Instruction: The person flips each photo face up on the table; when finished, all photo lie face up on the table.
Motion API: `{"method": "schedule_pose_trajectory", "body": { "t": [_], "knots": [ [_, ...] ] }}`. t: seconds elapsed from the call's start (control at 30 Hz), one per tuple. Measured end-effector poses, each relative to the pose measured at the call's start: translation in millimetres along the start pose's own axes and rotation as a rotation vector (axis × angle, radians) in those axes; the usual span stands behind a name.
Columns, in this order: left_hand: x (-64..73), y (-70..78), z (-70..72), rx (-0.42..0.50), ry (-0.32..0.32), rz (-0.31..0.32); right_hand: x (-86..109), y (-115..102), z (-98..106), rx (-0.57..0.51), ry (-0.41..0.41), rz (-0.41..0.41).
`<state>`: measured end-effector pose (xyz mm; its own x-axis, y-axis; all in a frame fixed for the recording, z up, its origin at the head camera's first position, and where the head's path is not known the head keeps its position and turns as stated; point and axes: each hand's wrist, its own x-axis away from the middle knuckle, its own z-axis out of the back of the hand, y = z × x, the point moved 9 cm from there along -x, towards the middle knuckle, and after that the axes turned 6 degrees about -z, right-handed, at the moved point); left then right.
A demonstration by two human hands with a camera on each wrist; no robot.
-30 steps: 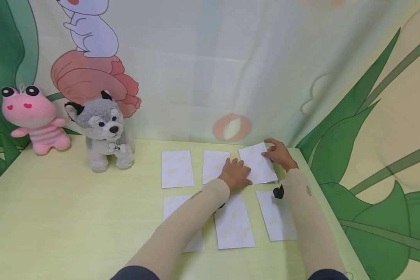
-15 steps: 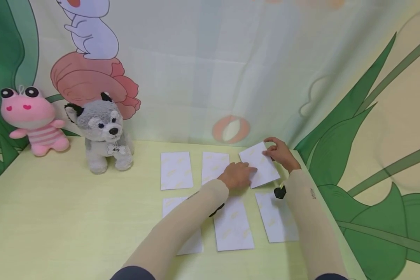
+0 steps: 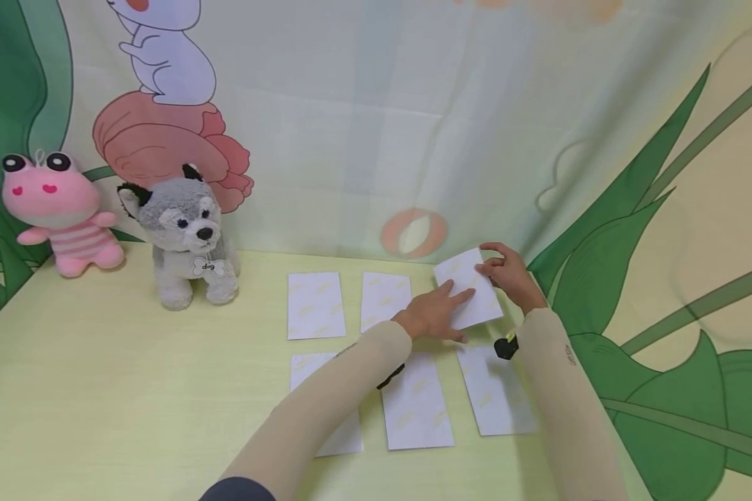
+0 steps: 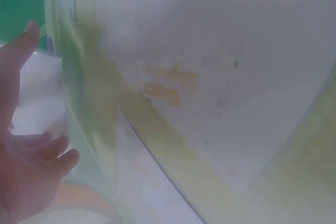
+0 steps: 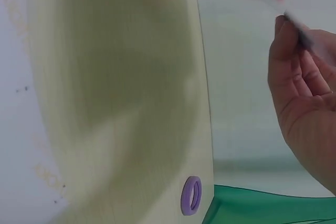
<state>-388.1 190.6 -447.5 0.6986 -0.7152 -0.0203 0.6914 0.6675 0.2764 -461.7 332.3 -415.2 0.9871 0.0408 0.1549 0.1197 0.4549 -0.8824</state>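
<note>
R hand (image 3: 512, 277) pinches 1 card (image 3: 470, 309), tilted up off counter (image 3: 131, 390); L hand (image 3: 435, 313) spread by it, no grip. Other 5 (image 3: 316, 306) flat, not yet lifted.

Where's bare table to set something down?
Widest: table left of the white cards, in front of the plush dog. Narrower: between dog and cards. Crowded: right side, cards plus left grip and right grip at the tilted card.

The head view faces forward and down over the bench (image 3: 150, 396). Nearer wrist views repeat the left hand (image 3: 434, 312) and right hand (image 3: 514, 277).
</note>
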Motion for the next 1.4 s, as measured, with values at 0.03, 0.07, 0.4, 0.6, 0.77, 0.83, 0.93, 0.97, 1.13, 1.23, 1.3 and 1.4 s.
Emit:
{"method": "schedule_pose_trajectory", "body": {
  "t": [0.03, 0.07, 0.4, 0.6, 0.77, 0.83, 0.93, 0.97, 1.13, 1.23, 1.3, 1.4],
  "knots": [
    [0.0, 0.6, 1.2, 0.005, 0.006, 0.000, 3.1, -2.7, -0.6, -0.034, -0.005, -0.006],
    [0.1, 1.0, 2.5, 0.012, 0.012, 0.001, 5.6, -5.0, -1.3, -0.069, -0.010, -0.013],
    [1.0, 2.7, 17.4, 0.109, 0.132, -0.025, 6.9, -1.8, -5.8, -0.309, -0.038, -0.055],
    [3.3, 9.1, 25.2, 0.145, 0.160, -0.081, 13.4, -6.7, -11.6, -0.372, -0.094, -0.079],
    [4.4, 13.7, 26.5, 0.172, 0.138, -0.120, 15.6, -8.2, -11.0, -0.432, -0.084, -0.084],
    [5.3, 14.1, 26.8, 0.182, 0.137, -0.133, 14.6, -8.1, -11.5, -0.461, -0.097, -0.070],
    [6.5, 14.8, 27.5, 0.205, 0.148, -0.169, 13.3, -7.6, -12.6, -0.501, -0.113, -0.050],
    [7.0, 15.1, 27.8, 0.216, 0.154, -0.185, 13.3, -7.3, -13.0, -0.513, -0.116, -0.047],
    [9.2, 12.5, 29.0, 0.274, 0.191, -0.234, 13.9, -4.7, -14.8, -0.565, -0.107, -0.053],
    [11.4, 7.4, 32.0, 0.307, 0.239, -0.229, 14.2, -6.3, -16.1, -0.576, -0.092, -0.050],
    [13.3, 3.9, 35.8, 0.321, 0.287, -0.228, 13.9, -9.1, -17.0, -0.590, -0.078, -0.045],
    [16.3, -0.3, 42.3, 0.331, 0.358, -0.230, 13.3, -14.7, -19.3, -0.603, -0.062, -0.032]
  ]
}}
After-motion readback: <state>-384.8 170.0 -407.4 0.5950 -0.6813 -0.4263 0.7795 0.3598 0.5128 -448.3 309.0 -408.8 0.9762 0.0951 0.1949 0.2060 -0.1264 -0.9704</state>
